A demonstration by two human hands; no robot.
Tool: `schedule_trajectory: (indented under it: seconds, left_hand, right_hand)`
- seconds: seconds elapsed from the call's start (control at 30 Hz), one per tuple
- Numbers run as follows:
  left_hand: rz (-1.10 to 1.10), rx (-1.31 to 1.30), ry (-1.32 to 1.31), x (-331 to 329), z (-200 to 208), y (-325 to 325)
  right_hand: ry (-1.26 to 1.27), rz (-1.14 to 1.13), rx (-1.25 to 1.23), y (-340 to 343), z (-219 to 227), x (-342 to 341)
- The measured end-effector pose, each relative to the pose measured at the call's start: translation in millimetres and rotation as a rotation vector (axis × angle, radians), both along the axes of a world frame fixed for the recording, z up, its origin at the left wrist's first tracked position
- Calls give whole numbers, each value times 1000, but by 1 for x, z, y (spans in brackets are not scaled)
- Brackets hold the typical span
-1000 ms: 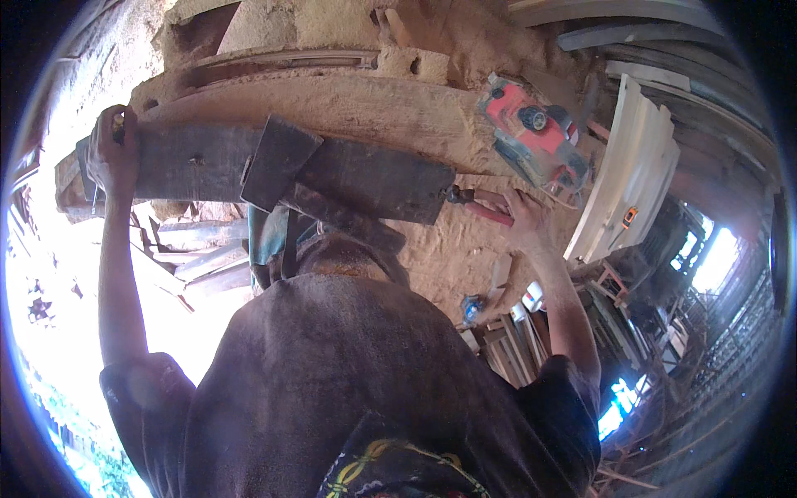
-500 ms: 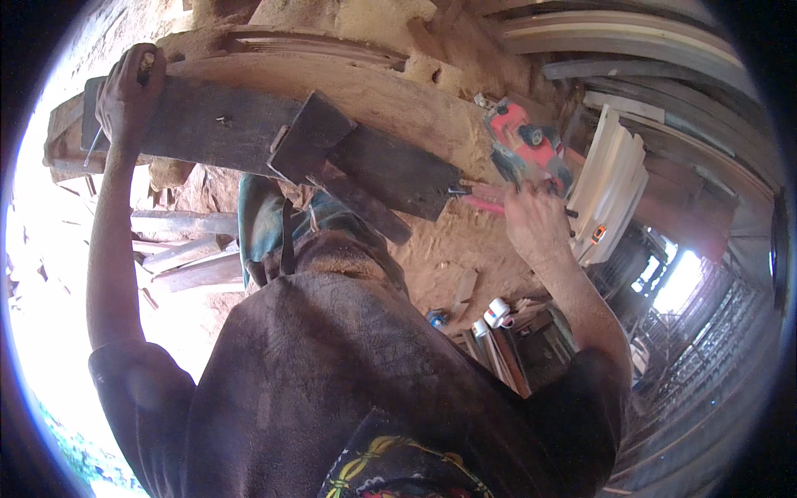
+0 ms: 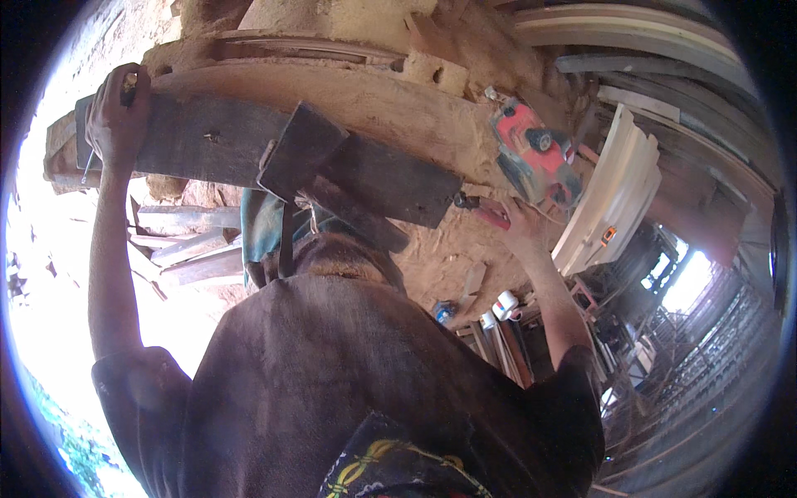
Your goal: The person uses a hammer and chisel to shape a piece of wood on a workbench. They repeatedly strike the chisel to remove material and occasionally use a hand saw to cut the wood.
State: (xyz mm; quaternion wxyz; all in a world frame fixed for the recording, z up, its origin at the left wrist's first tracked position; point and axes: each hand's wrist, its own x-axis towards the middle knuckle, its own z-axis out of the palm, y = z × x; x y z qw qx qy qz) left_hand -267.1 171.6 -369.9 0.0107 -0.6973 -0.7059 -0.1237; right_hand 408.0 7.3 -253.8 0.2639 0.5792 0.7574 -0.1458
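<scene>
A long dark board [image 3: 207,137] lies across in front of me, with a shorter dark wood piece [image 3: 303,145] crossing over its middle. My left hand [image 3: 120,124] is closed at the board's left end. From under its fingers sticks a thin metal shaft [image 3: 88,168]; the rest of that tool is mostly covered. At the board's right end, my right hand [image 3: 523,228] grips a pink-handled tool [image 3: 494,216]. Its dark head is against or very near the board's end; contact cannot be told. The tool's exact kind is unclear.
Beyond the right hand rests a red and grey power tool [image 3: 535,145] on the dusty bench [image 3: 374,100]. Pale planks [image 3: 614,195] lean at the right, bearing an orange tape measure [image 3: 608,236]. White containers [image 3: 505,305] and timber offcuts stand lower right.
My right hand has shifted slightly left and down, and the pink-handled tool's head now shows at the board's end. The left hand stays at the left end; the whole view has shifted a little.
</scene>
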Motion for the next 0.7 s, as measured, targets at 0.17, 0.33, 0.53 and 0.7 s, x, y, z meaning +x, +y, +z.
schedule_trajectory:
  seconds: [0.17,0.33,0.53,0.7]
  left_hand:
    - [82,-35,4,5,2,1]
    - [34,-42,-18,4,1,5]
    - [9,-16,-29,3,-1,1]
    - [-1,-49,-37,0,-3,-1]
  right_hand:
    - [34,5,66,11,17,-21]
    - [-111,-29,-58,13,50,-39]
    - [-201,-228,-392,46,91,-99]
    - [-81,-410,-461,53,98,-85]
